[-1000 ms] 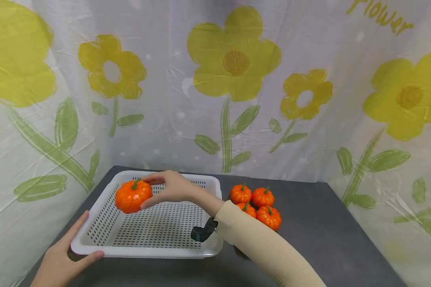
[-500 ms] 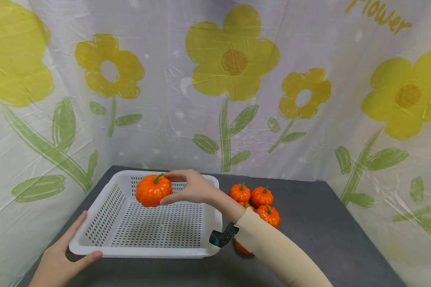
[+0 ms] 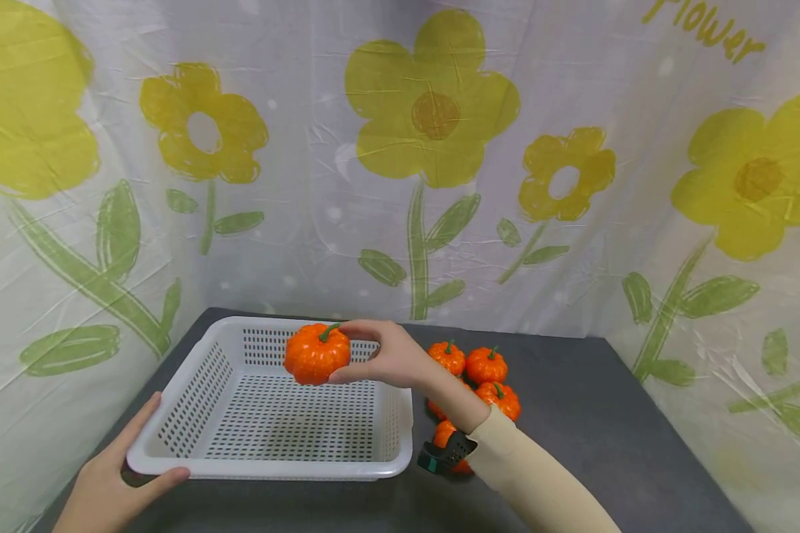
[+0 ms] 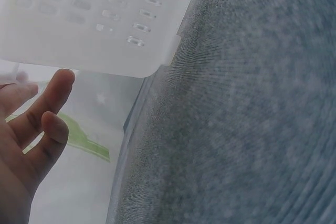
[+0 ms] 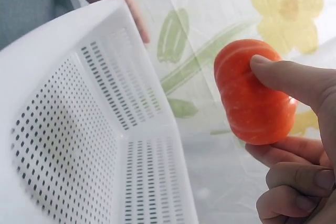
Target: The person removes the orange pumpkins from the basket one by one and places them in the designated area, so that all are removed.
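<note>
A small orange pumpkin (image 3: 316, 355) with a green stem is pinched between the thumb and fingers of my right hand (image 3: 388, 357). It hangs above the white perforated basket (image 3: 273, 469), over its back right part in the head view. The right wrist view shows the thumb on one side of the pumpkin (image 5: 253, 95) and fingertips under its other side. My left hand (image 3: 110, 474) grips the basket's near left corner, thumb at the front rim and forefinger along the left rim. In the left wrist view its other fingers (image 4: 52, 98) spread loosely beside the basket wall.
Several more orange pumpkins (image 3: 500, 400) stand in a cluster right of the basket, partly hidden by the right forearm. A dark grey tabletop (image 3: 593, 429) lies beneath. A pale curtain with yellow flowers (image 3: 435, 116) encloses the back and sides.
My right hand has moved to the right over the basket, carrying the pumpkin from its left side toward the back right. The left hand and basket have stayed in place.
</note>
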`<state>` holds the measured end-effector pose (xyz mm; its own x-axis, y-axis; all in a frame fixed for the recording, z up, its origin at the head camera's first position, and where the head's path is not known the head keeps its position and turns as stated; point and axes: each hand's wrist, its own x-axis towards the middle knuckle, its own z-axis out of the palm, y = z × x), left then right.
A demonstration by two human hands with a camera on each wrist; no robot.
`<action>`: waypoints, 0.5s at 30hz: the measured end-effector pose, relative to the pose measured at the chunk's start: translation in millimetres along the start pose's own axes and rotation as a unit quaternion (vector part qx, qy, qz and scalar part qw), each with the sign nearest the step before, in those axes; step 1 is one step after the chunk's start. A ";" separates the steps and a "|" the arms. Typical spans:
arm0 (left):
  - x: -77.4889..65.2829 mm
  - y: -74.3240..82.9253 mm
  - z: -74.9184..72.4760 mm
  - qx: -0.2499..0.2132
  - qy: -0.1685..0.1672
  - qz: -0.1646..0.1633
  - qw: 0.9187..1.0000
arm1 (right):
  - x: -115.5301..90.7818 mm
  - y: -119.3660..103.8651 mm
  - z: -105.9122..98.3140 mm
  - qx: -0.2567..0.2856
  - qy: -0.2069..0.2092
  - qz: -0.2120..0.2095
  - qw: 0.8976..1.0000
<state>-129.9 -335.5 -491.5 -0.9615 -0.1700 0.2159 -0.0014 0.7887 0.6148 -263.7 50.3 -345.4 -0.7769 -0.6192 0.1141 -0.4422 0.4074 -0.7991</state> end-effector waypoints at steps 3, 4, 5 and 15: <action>-0.5 0.6 -0.5 0.000 0.000 0.000 1.000 | -8.4 5.2 -3.3 -0.004 0.009 0.001 1.000; -0.5 0.9 -0.6 0.000 -0.001 0.000 1.000 | -11.4 6.5 -4.5 -0.009 0.013 0.002 1.000; -0.4 1.1 -0.6 0.000 -0.001 -0.001 1.000 | -14.5 7.5 -5.8 -0.011 0.016 0.006 1.000; -2.2 1.6 -1.0 -0.005 0.007 0.001 1.000 | -44.8 19.1 -18.8 0.002 0.044 0.029 0.999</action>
<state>-127.5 -334.5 -490.2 -0.9576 -0.1760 0.2280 0.0043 0.7828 0.6222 -245.8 98.4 -354.6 -0.8375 -0.5331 0.1199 -0.3944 0.4380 -0.8078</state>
